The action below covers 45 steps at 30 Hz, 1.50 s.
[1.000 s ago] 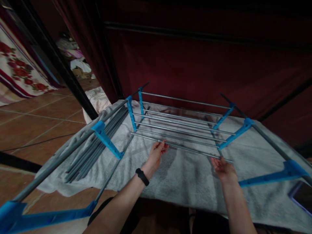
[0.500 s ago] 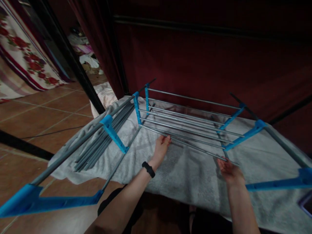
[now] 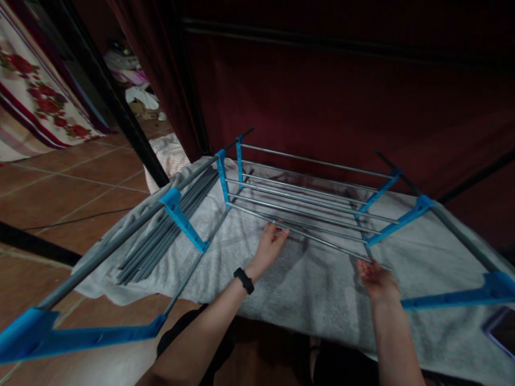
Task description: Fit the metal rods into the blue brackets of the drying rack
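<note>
A long thin metal rod (image 3: 322,241) slants across the near side of a rack made of grey tubes and blue plastic brackets. My left hand (image 3: 271,245), with a dark band on its wrist, has its fingers closed around the rod near its middle. Toward the rod's right end, my right hand (image 3: 373,276) pinches it from below. The rod's left end meets the lower part of a blue bracket (image 3: 223,179); its right end sticks out past my right hand, apart from the right blue bracket (image 3: 402,222). Several other rods span the brackets behind it.
A bundle of loose grey tubes (image 3: 173,230) lies on the grey blanket (image 3: 314,289) at left. Blue brackets (image 3: 92,338) jut toward me at both near corners. A phone (image 3: 501,329) rests at the right edge. Behind stands a dark red curtain (image 3: 322,102).
The view has shifted slightly. My left hand's fingers have changed position a little on the rod, with the thumb farther right. My right hand keeps its pinch.
</note>
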{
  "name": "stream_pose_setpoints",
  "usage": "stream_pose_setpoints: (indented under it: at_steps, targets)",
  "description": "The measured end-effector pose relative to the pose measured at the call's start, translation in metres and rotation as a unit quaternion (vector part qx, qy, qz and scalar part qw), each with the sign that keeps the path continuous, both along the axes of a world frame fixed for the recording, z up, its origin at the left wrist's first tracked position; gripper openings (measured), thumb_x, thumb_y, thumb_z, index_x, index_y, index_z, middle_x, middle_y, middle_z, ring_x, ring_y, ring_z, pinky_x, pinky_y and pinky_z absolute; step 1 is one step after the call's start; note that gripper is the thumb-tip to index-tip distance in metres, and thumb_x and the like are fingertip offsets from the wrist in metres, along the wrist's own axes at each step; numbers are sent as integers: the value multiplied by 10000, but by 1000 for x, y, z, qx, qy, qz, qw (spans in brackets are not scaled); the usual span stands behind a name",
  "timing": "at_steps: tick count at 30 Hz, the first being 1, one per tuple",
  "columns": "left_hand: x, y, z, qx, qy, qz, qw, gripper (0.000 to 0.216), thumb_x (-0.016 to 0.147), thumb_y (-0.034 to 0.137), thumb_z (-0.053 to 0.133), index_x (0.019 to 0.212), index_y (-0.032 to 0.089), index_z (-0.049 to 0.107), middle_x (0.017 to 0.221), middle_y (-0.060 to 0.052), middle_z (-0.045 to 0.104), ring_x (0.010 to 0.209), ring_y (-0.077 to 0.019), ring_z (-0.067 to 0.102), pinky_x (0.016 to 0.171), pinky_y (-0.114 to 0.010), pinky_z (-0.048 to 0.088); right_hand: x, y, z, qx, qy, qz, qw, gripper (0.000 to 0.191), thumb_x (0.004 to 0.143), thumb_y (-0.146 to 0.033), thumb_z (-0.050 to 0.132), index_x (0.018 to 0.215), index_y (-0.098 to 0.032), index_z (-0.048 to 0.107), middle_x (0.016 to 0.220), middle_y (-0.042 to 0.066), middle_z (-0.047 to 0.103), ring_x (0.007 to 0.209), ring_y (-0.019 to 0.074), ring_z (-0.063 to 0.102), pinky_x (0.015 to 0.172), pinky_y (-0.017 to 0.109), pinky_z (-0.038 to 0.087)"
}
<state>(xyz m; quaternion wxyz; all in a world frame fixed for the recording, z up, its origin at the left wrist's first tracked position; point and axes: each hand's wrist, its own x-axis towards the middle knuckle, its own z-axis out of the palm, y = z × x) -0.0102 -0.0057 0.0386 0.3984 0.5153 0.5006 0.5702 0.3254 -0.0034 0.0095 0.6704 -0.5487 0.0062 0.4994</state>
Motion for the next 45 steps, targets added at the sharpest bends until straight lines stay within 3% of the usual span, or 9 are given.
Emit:
stream_pose_setpoints:
  at_steps: [3, 5, 9, 14, 18, 22, 28, 37, 45]
  targets:
    - [1, 1, 3, -73, -203, -8, 976, 449, 823, 574, 741, 1047, 186, 721, 1022, -86, 707, 922, -209, 680, 768, -319, 538, -8, 0, 2, 8, 7, 12, 1000, 227, 881, -58, 455, 793, -198, 611, 750, -18, 664, 680, 92, 690, 675, 223, 630]
    - [-2, 3, 5, -104, -285, 2, 953, 450, 775, 564, 793, 979, 168, 731, 935, -70, 715, 856, -184, 694, 739, -292, 532, -11, 0, 3, 16, 11, 19, 1000, 203, 880, -70, 480, 797, -204, 608, 745, -23, 670, 687, 92, 694, 692, 228, 630]
    - [-11, 6, 7, -149, -352, 17, 924, 335, 770, 440, 838, 901, 155, 722, 787, -39, 703, 772, -155, 702, 688, -251, 509, -13, 1, 4, 31, 1, 24, 999, 173, 876, -90, 508, 798, -207, 609, 741, -15, 681, 669, 96, 690, 697, 232, 630]
    - [-20, 9, 7, -184, -391, 58, 900, 173, 905, 312, 720, 854, 149, 697, 736, -37, 695, 692, -138, 690, 638, -236, 507, -13, 3, 6, 43, -6, 7, 999, 143, 889, -117, 530, 805, -213, 596, 702, -26, 647, 613, 93, 657, 662, 219, 626]
    - [-23, 11, 9, -211, -402, 90, 886, 172, 963, 224, 630, 817, 149, 681, 711, -29, 684, 642, -121, 675, 618, -226, 511, -17, 3, 10, 56, 4, 1, 998, 131, 904, -123, 534, 832, -209, 602, 688, -34, 640, 605, 89, 650, 663, 218, 631]
    - [-25, 11, 11, -209, -394, 81, 891, 116, 934, 172, 662, 821, 149, 677, 682, -5, 671, 627, -105, 667, 608, -211, 505, -21, 3, 12, 55, 28, -6, 998, 160, 928, -113, 509, 836, -199, 608, 693, -29, 655, 611, 86, 663, 683, 229, 639]
    - [-20, 8, 15, -146, -368, 50, 917, 259, 749, 289, 876, 845, 175, 664, 818, 9, 730, 703, -112, 699, 650, -223, 514, -28, 2, 15, 51, 42, -13, 998, 206, 957, -101, 480, 824, -196, 605, 711, -24, 676, 633, 82, 684, 687, 228, 641]
    - [-6, 4, 9, -121, -341, 9, 932, 433, 650, 375, 926, 940, 184, 669, 939, -22, 739, 775, -139, 700, 681, -251, 502, -41, 3, 20, 26, 67, -17, 997, 221, 991, -126, 491, 801, -196, 581, 617, -44, 623, 551, 82, 635, 636, 210, 631]
    - [15, -2, 8, -70, -235, -33, 969, 383, 763, 458, 827, 1004, 205, 670, 996, -44, 730, 834, -165, 694, 736, -291, 524, -51, 3, 10, 27, 99, 15, 995, 226, 981, -72, 439, 841, -187, 575, 695, -11, 671, 626, 99, 680, 657, 220, 637]
